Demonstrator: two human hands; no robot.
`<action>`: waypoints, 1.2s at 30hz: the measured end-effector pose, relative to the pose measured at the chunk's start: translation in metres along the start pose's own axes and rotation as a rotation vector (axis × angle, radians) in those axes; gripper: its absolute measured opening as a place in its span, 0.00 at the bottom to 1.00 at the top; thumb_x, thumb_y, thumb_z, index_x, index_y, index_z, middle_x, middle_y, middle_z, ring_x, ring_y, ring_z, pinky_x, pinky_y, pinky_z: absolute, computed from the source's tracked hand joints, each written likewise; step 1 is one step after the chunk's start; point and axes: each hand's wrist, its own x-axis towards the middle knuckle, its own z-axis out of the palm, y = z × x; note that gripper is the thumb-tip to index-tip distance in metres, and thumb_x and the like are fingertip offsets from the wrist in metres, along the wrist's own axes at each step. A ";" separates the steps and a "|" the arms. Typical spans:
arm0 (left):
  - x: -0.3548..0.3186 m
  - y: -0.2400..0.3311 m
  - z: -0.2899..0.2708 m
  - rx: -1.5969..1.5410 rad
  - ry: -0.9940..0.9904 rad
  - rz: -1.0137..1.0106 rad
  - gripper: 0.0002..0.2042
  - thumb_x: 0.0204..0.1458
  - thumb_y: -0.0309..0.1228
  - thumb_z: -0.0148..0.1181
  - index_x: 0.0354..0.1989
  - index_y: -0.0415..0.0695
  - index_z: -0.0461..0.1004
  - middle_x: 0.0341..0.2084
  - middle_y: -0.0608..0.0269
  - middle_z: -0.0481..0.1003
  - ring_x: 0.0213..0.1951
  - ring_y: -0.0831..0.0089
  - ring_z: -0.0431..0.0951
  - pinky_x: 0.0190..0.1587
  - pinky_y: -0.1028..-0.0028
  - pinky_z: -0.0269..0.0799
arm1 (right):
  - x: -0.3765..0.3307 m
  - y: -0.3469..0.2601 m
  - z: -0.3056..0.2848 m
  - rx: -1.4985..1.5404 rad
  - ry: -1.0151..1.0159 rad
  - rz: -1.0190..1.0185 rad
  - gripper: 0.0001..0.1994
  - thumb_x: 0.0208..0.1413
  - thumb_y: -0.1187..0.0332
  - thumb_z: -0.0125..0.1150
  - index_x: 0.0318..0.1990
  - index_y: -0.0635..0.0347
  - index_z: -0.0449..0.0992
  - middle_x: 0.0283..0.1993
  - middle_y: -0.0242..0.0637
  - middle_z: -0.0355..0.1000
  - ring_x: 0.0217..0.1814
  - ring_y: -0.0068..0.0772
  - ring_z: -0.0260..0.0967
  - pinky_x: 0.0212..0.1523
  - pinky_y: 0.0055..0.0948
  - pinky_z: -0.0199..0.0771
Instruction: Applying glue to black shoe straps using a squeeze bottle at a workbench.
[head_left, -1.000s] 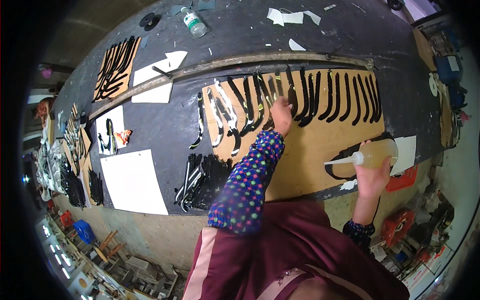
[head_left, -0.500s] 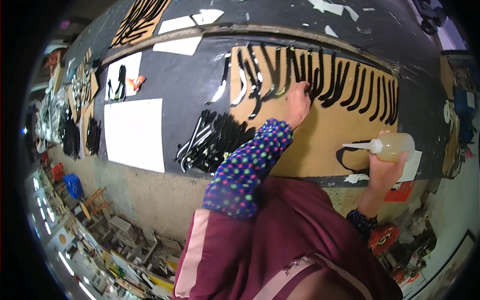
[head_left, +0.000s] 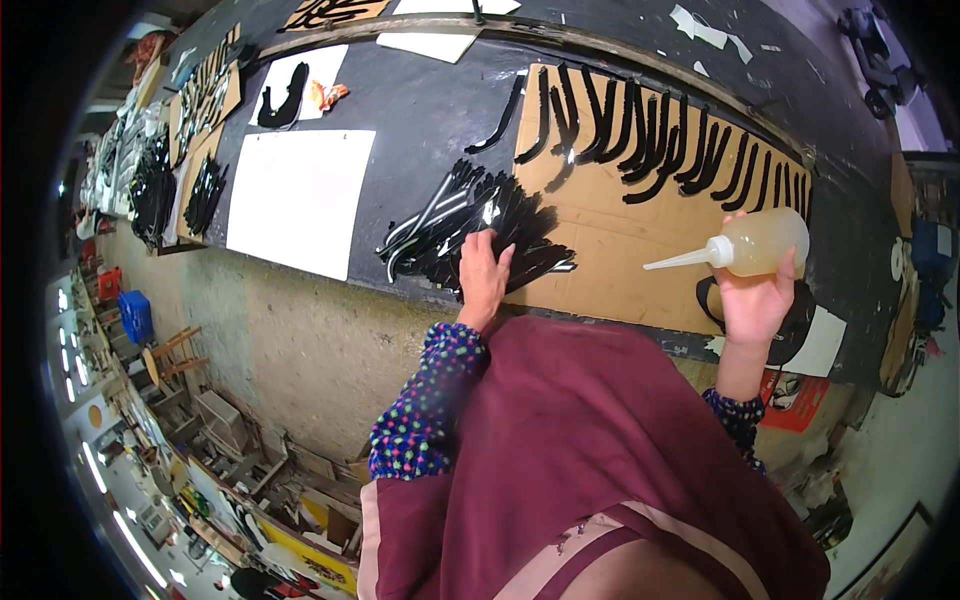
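The right hand [head_left: 757,305] holds a bottle [head_left: 768,243] of pale yellow liquid [head_left: 758,252].

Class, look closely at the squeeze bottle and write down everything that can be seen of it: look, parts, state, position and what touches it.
The squeeze bottle has a rounded, translucent body, apparently plastic, with cloudy pale-yellow contents showing through. A white collar joins it to a long, tapering, whitish nozzle. It lies on its side in the right hand, nozzle pointing left and slightly down in the picture, before the cardboard sheet's right part. Only that hand visibly touches it.
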 end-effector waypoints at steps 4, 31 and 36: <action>0.006 0.000 0.007 -0.043 0.206 -0.095 0.18 0.43 0.27 0.56 0.42 0.38 0.59 0.36 0.47 0.62 0.38 0.52 0.65 0.40 0.64 0.62 | -0.009 0.008 0.012 -0.039 -0.041 0.004 0.26 0.48 0.59 0.56 0.54 0.56 0.58 0.54 0.46 0.56 0.60 0.46 0.50 0.54 0.48 0.57; 0.059 -0.060 0.004 0.097 0.030 0.047 0.08 0.40 0.26 0.57 0.30 0.41 0.66 0.27 0.53 0.65 0.33 0.56 0.66 0.34 0.63 0.63 | -0.023 0.003 0.030 -0.052 -0.077 -0.048 0.26 0.46 0.59 0.59 0.52 0.57 0.60 0.52 0.46 0.59 0.58 0.46 0.52 0.52 0.48 0.60; 0.063 -0.059 -0.012 0.050 -0.016 0.140 0.06 0.40 0.23 0.54 0.29 0.42 0.69 0.24 0.53 0.65 0.30 0.56 0.66 0.32 0.63 0.62 | -0.020 0.002 0.028 -0.057 -0.061 -0.072 0.26 0.45 0.60 0.60 0.52 0.57 0.60 0.52 0.46 0.58 0.59 0.46 0.52 0.52 0.48 0.60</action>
